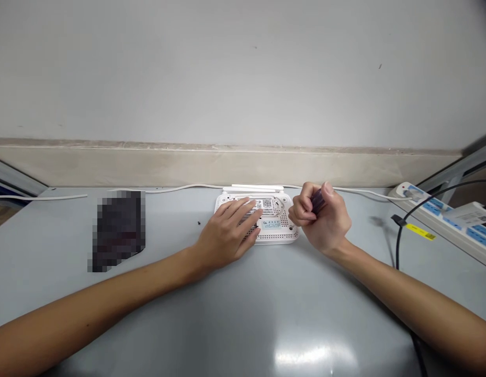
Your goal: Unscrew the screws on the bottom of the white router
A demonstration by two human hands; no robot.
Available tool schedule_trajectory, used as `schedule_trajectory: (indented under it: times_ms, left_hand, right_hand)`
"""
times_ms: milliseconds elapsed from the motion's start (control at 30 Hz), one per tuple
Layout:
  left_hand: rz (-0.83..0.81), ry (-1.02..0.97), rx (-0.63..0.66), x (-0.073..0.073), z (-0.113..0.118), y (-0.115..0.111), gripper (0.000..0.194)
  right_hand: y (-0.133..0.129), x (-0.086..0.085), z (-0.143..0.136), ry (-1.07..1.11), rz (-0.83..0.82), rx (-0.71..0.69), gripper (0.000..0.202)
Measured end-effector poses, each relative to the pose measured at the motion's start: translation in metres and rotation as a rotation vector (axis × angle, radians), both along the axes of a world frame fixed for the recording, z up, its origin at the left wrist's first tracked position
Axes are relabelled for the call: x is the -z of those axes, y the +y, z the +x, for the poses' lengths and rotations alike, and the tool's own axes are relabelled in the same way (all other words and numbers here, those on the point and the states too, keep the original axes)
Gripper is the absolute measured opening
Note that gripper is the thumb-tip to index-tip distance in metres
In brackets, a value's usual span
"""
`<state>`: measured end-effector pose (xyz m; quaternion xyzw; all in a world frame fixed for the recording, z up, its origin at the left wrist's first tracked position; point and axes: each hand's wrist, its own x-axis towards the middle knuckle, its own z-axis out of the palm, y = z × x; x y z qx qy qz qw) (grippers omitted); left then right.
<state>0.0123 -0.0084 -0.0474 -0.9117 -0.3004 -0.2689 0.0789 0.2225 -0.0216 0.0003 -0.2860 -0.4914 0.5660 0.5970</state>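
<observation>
A white router-like device [272, 225] with printed labels and vent holes lies flat at the back of the grey table. My left hand [230, 228] rests on its left part, fingers spread. Beside the device's right edge, my right hand [321, 217] is closed round a dark, purplish handle [317, 200]; the fingers hide most of it, and any shaft cannot be made out. Left of the device, a tiny dark screw-like piece [199, 223] lies on the table.
A pixelated dark object [121, 228] lies on the left. At the right are a white power strip [454, 220] with blue sockets and a black cable [398, 246] with a yellow tag. A white cable [168, 189] runs along the wall.
</observation>
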Motion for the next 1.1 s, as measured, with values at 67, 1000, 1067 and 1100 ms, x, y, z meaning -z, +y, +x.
schedule_trajectory:
  times_ms: [67, 1000, 1067, 1100]
  left_hand:
    - [0.002, 0.0, -0.001, 0.0, 0.0, 0.0, 0.038]
    - [-1.653, -0.468, 0.281, -0.03, 0.022, -0.035, 0.033]
    - [-1.636, -0.473, 0.257, -0.029, 0.02, -0.035, 0.031]
    - [-1.626, -0.468, 0.236, -0.03, 0.02, -0.035, 0.03]
  right_hand:
    - [0.0, -0.002, 0.001, 0.002, 0.007, -0.001, 0.049]
    - [-0.025, -0.022, -0.011, 0.297, -0.088, -0.306, 0.048]
    - [-0.024, -0.02, -0.012, 0.306, -0.089, -0.335, 0.047]
    - [-0.023, -0.019, -0.012, 0.306, -0.093, -0.343, 0.047]
